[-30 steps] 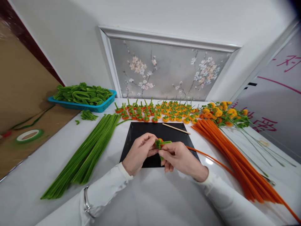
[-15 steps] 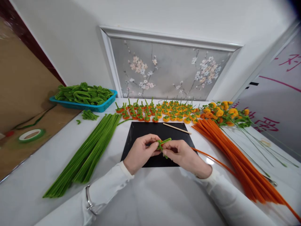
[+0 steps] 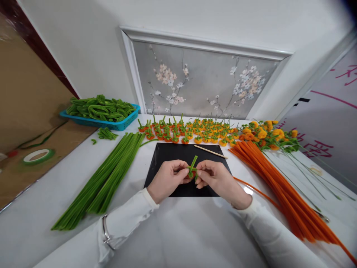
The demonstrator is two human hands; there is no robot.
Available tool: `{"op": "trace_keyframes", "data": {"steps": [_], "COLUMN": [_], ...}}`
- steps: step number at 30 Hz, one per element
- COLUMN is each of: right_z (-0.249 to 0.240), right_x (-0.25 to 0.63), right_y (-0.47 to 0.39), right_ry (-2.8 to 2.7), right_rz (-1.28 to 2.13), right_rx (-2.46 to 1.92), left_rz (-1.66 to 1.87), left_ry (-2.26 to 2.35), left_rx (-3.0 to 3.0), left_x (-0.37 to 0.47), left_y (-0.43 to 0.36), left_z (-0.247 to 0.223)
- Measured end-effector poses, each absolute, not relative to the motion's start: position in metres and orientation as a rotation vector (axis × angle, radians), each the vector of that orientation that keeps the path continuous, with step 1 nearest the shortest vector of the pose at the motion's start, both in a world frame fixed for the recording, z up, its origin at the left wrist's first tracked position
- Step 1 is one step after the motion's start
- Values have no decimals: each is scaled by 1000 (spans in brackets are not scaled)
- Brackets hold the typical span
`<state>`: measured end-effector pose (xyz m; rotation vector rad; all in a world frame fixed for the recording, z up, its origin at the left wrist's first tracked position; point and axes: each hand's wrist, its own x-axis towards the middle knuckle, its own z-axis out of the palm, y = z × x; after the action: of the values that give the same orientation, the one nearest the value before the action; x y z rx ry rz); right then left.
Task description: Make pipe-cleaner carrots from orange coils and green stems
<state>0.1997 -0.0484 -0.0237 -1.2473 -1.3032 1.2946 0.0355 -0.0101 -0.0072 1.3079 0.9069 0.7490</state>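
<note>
Left hand (image 3: pixel 170 175) pinches the flower (image 3: pixel 190 174), right hand (image 3: pixel 214 174) its three-o'clock strip (image 3: pixel 194 169), apparently for wrapping, next needing a snug pull.

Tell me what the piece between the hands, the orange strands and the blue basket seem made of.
The piece: probably matte green-and-orange chenille, from its soft edges. Orange strands: likely chenille too, matte, velvety-looking. Blue basket: apparently smooth plastic, with perforated sides.

Front tabletop (image 3: pixel 192 230) gives passage; green bundle (image 3: pixel 103 178) blocks left.
</note>
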Motion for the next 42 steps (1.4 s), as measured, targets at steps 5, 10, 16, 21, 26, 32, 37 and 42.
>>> {"op": "trace_keyframes", "data": {"steps": [5,10,16,21,26,32,37,42], "right_z": [-12,-10,-16,-16,-18,-21,-22,-24], "right_x": [197,195,196,197,197,193,188,193], "right_y": [-50,-52,-50,-49,-49,-50,-52,-51], "right_ry": [-1128,-1019,-1195,-1276,-1288,-1175,-1129,-1342], "right_rz": [1437,1493,1349,1304,1233,1239,1229,1071], "right_rx": [-1126,-1086,-1133,-1177,-1148,-1155,-1148,-1242], "left_rz": [737,740,738,745,672,670,751,756], "left_ry": [863,880,895,936,925,944,909,896], "left_rx": [1294,1220,1196,1285,1250,1257,1220,1149], "left_x": [37,36,35,35,32,33,33,34], "left_y": [-13,-13,-11,-11,-10,-12,-11,-10], "left_z": [-10,-8,-6,-4,-2,-2,-7,-8]}}
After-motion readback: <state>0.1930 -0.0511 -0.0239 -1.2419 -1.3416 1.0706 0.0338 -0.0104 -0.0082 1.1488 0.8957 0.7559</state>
